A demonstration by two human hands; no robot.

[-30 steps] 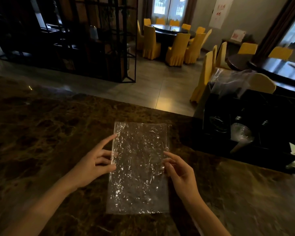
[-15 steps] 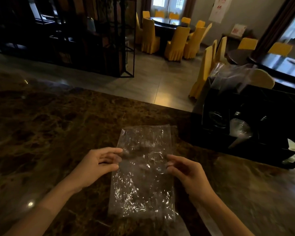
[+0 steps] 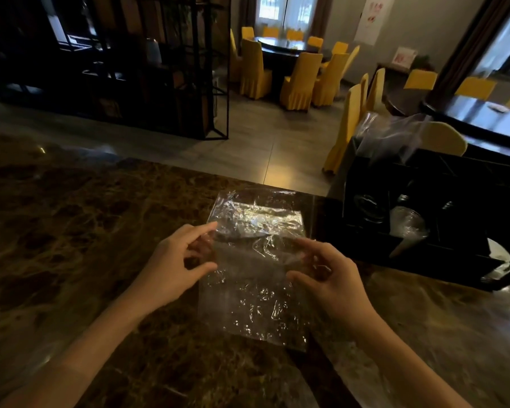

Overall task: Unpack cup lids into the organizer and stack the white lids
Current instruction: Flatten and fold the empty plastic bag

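Left hand [image 3: 177, 260]: pinching the bag's left edge
Right hand [image 3: 333, 275]: pinching its right edge
Plastic bag [image 3: 253, 293]: one, partly raised off the worktop [image 3: 71, 231]

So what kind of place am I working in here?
Most likely a restaurant or banquet hall. Beyond the marble counter stand round dark dining tables ringed with chairs in yellow covers, and a black organizer on the counter holds clear cup lids.
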